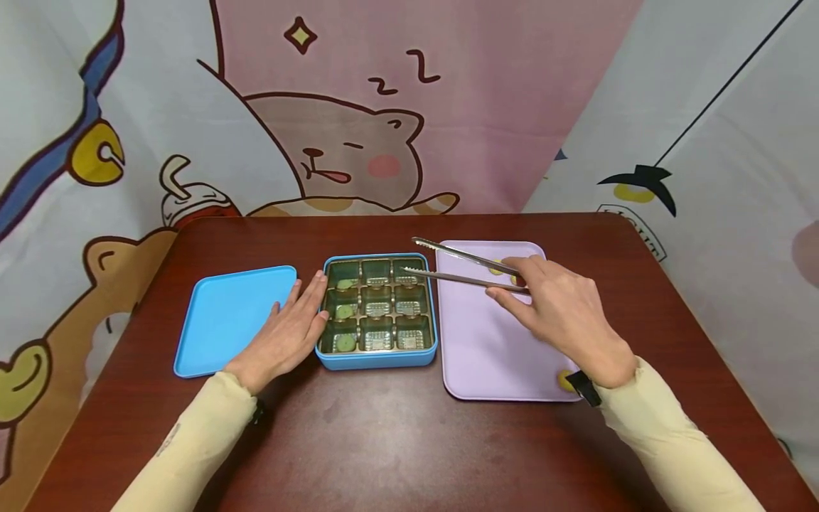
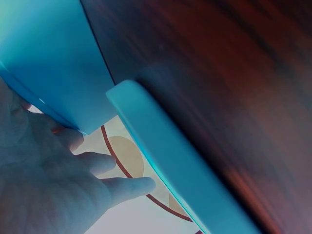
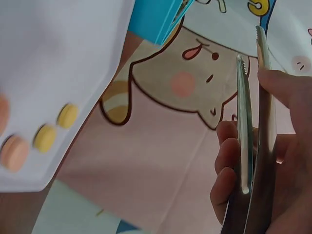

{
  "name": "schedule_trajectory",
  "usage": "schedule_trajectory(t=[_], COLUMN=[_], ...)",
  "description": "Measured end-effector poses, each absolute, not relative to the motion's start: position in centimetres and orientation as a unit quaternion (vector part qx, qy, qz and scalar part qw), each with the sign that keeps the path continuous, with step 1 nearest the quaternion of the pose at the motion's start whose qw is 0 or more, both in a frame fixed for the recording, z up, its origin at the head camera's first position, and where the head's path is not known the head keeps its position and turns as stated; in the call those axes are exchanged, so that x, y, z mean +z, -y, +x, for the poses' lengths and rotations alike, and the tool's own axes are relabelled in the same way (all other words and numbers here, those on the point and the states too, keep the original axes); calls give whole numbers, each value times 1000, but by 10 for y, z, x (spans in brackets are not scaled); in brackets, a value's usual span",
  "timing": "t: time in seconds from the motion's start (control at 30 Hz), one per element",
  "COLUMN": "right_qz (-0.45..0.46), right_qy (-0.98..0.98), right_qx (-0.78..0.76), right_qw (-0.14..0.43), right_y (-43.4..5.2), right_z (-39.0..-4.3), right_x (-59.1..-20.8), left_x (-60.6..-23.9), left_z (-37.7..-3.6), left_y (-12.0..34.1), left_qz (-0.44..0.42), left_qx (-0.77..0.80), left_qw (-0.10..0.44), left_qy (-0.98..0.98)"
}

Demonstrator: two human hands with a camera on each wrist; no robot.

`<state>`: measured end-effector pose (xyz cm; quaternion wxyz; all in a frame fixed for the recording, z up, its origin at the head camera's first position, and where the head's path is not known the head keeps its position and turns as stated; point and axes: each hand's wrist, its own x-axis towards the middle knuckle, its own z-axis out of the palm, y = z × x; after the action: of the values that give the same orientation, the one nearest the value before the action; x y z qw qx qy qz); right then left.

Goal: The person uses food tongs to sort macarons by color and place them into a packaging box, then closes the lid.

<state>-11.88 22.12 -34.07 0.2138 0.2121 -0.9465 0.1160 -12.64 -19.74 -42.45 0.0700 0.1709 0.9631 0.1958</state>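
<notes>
My right hand (image 1: 563, 313) grips metal tongs (image 1: 461, 267), fingers curled round both arms, tips apart over the far right cell of the blue compartment box (image 1: 377, 359); my left hand (image 1: 291, 331) lies flat, fingers straight, fingertips touching the box's near wall; green pieces (image 1: 345, 311) just beyond those fingertips; yellow pieces (image 3: 54, 127) on the lilac tray (image 1: 486, 355) under my right fingers; blue lid (image 1: 230, 316) beside my left palm.

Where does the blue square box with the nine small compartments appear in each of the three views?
Head view: the blue square box sits at the table's centre, with the left hand resting against its left wall.
Left wrist view: a blue wall runs diagonally through the middle, probably the box.
Right wrist view: only a blue corner shows at the top.
Shared landmark: the cartoon bear backdrop appears in every view.
</notes>
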Motion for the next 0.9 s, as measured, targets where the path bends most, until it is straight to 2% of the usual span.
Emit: schedule_trajectory(t=[0.47, 0.9], right_qz=[160, 135], right_qy=[965, 969], right_qx=[111, 93], right_qw=[176, 184], right_y=[-273, -313], right_z=[-104, -108], right_x=[-350, -363], left_x=[-423, -423], left_z=[-126, -126], left_y=[198, 198], left_qz=[173, 177], left_qx=[194, 200], left_qw=[72, 74], left_qy=[-963, -961])
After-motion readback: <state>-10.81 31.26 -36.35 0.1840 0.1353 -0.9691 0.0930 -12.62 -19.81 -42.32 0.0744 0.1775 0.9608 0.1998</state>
